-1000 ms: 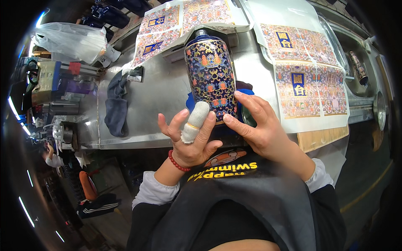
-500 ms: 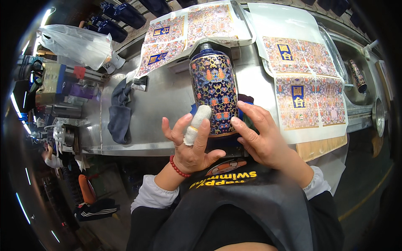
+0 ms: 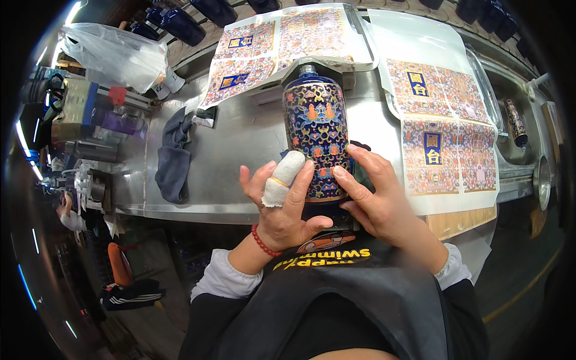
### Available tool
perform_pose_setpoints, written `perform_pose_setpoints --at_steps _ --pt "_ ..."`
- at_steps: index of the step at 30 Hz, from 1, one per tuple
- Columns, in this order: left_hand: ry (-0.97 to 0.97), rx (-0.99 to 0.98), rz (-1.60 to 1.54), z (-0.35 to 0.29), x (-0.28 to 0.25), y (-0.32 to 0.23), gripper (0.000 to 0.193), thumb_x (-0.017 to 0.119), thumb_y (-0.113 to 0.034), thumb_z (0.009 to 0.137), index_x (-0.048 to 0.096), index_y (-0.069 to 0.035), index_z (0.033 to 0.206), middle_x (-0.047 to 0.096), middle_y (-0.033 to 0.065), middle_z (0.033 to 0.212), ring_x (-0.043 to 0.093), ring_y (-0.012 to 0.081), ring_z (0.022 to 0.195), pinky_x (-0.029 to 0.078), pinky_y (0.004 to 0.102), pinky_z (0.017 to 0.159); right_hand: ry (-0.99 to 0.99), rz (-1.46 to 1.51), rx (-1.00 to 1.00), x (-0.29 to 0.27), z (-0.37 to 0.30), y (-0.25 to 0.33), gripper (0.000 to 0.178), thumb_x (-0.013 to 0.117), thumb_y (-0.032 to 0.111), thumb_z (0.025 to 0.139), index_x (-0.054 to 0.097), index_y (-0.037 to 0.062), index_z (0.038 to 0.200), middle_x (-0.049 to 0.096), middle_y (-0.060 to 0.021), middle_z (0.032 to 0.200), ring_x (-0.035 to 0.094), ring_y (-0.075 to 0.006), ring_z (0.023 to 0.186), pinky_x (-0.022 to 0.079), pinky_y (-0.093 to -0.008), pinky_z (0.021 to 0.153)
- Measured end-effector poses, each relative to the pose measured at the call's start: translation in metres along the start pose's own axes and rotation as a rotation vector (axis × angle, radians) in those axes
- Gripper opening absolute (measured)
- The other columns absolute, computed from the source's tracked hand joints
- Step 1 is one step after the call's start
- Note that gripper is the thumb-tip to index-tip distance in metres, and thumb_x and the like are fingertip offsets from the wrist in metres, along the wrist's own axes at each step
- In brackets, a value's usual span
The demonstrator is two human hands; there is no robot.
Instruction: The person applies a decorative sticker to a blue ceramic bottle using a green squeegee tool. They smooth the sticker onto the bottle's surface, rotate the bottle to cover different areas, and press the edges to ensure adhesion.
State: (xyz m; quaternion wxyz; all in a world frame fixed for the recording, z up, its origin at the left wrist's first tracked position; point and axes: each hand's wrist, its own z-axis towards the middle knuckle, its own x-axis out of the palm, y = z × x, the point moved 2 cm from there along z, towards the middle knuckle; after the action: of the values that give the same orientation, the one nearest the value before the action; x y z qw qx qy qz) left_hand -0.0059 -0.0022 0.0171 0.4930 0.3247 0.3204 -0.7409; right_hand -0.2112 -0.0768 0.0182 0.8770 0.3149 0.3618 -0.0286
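A dark blue bottle (image 3: 316,135) with a dense, colourful floral pattern lies on the metal worktop before me, its neck pointing away. My left hand (image 3: 281,210) is at the bottle's lower left side, fingers spread; the index fingertip touches or nearly touches the pattern. A white cloth cover (image 3: 282,180) held by a yellow band wraps one finger of that hand. On the other side, my right hand (image 3: 381,195) rests its outstretched fingertips along the bottle's lower right edge. Dark material behind the bottle's lower end is partly hidden.
Printed decal sheets (image 3: 432,168) lie at right on a wooden board (image 3: 462,222); another printed sheet (image 3: 252,54) is at the far left. A grey-blue cloth (image 3: 173,165) lies left. A sink (image 3: 480,54) holds a small patterned piece (image 3: 515,120). More blue bottles (image 3: 183,25) stand at the back.
The whole view has shifted slightly, so the bottle and worktop appear further right. My left index finger has come closer against the bottle's side. The right hand keeps its place on the bottle.
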Motion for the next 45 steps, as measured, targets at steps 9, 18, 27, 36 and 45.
perform_pose_setpoints --at_steps 9,18,27,36,45 --pt "0.019 -0.005 0.043 0.021 -0.004 -0.005 0.088 0.042 -0.082 0.091 0.067 -0.009 0.134 0.055 0.0107 0.139 0.034 0.0331 0.131 0.007 0.0585 0.12 -0.011 -0.001 0.007 0.0 0.001 0.0 0.07 0.08 0.009 0.073 0.06 0.012 0.14 0.048 -0.0192 0.146 0.056 -0.0383 0.124 0.048 -0.0479 0.101" --pt "0.04 -0.018 0.055 0.028 -0.007 -0.009 0.088 0.044 -0.082 0.09 0.066 -0.009 0.135 0.055 0.0118 0.139 0.032 0.0323 0.134 0.005 0.0598 0.12 -0.027 0.009 0.005 0.001 0.0 0.0 0.068 0.079 0.01 0.074 0.06 0.0117 0.139 0.049 -0.0194 0.146 0.056 -0.0376 0.124 0.048 -0.0479 0.102" --pt "0.075 0.021 0.083 0.028 -0.009 -0.012 0.085 0.043 -0.079 0.092 0.065 -0.009 0.136 0.055 0.0105 0.139 0.034 0.0323 0.134 0.003 0.061 0.12 0.002 0.034 -0.001 -0.005 0.002 0.0 0.07 0.077 0.003 0.073 0.058 0.0079 0.141 0.048 -0.0209 0.146 0.055 -0.0388 0.125 0.048 -0.0483 0.103" --pt "0.085 0.004 0.1 0.024 -0.01 -0.01 0.085 0.049 -0.076 0.092 0.065 -0.004 0.135 0.06 0.0136 0.136 0.035 0.0349 0.134 0.005 0.0552 0.122 -0.152 0.164 -0.086 -0.024 0.031 -0.001 0.039 0.07 -0.006 0.073 0.06 -0.0011 0.11 0.065 -0.0194 0.114 0.065 -0.0397 0.102 0.055 -0.0452 0.088" --pt "0.067 -0.004 0.065 0.024 -0.006 -0.009 0.08 0.048 -0.075 0.093 0.067 -0.009 0.134 0.058 0.0115 0.136 0.038 0.0315 0.129 0.002 0.0605 0.12 -0.135 0.016 -0.204 -0.021 0.044 0.003 0.028 0.065 0.012 0.079 0.062 0.0003 0.105 0.062 -0.0148 0.105 0.063 -0.0333 0.094 0.054 -0.0417 0.082"
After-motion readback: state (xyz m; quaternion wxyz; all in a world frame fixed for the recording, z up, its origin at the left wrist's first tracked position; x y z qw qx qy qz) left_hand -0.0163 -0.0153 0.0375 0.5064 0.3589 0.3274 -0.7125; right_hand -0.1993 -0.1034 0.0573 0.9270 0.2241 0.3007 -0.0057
